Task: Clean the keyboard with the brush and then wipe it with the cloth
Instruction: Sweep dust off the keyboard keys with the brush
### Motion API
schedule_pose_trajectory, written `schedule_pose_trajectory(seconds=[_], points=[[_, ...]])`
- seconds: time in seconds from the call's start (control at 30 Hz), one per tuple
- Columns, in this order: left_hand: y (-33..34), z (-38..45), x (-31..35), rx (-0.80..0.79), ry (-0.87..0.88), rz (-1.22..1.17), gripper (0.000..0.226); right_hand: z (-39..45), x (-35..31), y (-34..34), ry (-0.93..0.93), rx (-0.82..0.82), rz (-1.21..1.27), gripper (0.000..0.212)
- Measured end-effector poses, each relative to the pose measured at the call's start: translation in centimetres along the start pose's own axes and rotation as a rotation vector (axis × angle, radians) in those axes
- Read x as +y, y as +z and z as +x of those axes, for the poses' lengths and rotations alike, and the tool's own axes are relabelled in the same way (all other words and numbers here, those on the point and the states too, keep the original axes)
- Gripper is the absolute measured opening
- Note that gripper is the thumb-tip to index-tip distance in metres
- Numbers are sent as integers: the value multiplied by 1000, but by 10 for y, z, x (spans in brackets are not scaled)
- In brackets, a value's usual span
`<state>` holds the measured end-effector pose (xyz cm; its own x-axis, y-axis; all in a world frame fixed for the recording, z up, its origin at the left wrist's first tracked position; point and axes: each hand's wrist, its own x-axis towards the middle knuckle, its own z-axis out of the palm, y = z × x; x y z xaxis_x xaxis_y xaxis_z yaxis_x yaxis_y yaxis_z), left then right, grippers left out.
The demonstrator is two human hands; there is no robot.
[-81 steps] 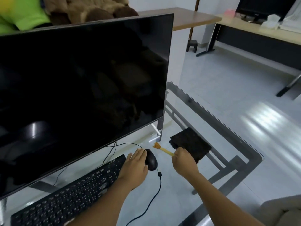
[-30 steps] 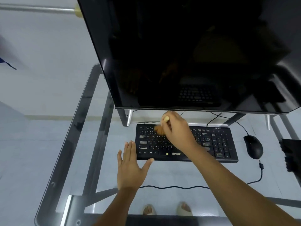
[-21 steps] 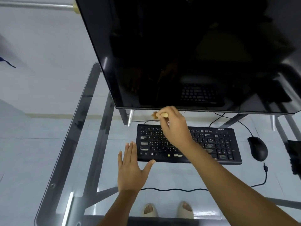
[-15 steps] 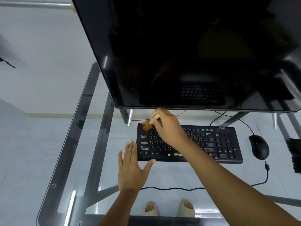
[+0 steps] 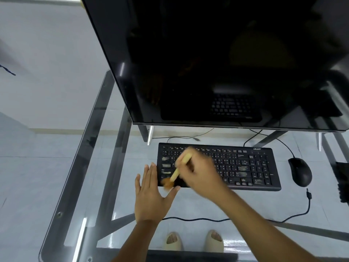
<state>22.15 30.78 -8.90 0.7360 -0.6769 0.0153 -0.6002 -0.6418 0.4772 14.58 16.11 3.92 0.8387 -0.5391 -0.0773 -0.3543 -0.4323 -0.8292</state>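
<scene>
A black keyboard (image 5: 245,167) lies on the glass desk below the monitor. My right hand (image 5: 200,173) is closed around a small brush (image 5: 176,172) with a pale yellow handle; its orange bristles touch the keyboard's front left corner, blurred by motion. My left hand (image 5: 151,195) lies flat and open on the glass, fingers spread, its thumb against the keyboard's front left edge. A dark cloth (image 5: 342,182) shows at the right edge of the frame, partly cut off.
A large black monitor (image 5: 217,59) overhangs the desk just behind the keyboard. A black mouse (image 5: 300,172) sits right of the keyboard, its cable looping along the front. The glass desk's (image 5: 71,186) left rim and metal frame run diagonally. Feet in sandals show below.
My right hand has swept the brush from the keyboard's top left rows down to its front left corner. My left hand has stayed flat by the corner.
</scene>
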Motion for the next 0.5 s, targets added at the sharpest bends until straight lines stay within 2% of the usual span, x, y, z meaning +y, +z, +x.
schedule_pose_trajectory(seconds=[0.03,0.07,0.1,0.17,0.2,0.23,0.27,0.3,0.33,0.37,0.4,0.43,0.47,0.5], points=[[0,-1,0,3,-2,-8,102,-4,3,7,-11,-79,-13,6],[-1,-1,0,7,-8,-13,103,-5,11,8,-21,-77,-47,7],[-1,-1,1,9,-16,-12,104,-2,19,2,-12,4,-77,7],[-1,1,2,13,-23,1,103,6,34,-23,2,303,-135,9],[-1,2,2,9,-22,6,101,9,39,-34,-1,423,-104,10],[-1,3,1,-1,-19,13,100,10,41,-41,13,468,-30,11],[0,3,1,-17,-13,22,99,10,43,-43,60,439,53,12],[0,2,-1,-25,-8,33,98,11,43,-42,124,332,98,12],[1,1,-2,-27,-6,42,97,11,44,-40,162,215,88,10],[2,0,-2,-31,-7,48,96,12,48,-40,168,166,15,8],[2,0,-1,-34,-9,51,96,14,50,-43,144,200,-54,7],[3,0,-1,-33,-10,51,96,17,51,-49,99,312,-113,7],[3,1,0,-26,-11,49,96,19,51,-54,58,415,-105,6],[3,2,0,-19,-14,48,96,19,50,-57,39,443,-49,6]])
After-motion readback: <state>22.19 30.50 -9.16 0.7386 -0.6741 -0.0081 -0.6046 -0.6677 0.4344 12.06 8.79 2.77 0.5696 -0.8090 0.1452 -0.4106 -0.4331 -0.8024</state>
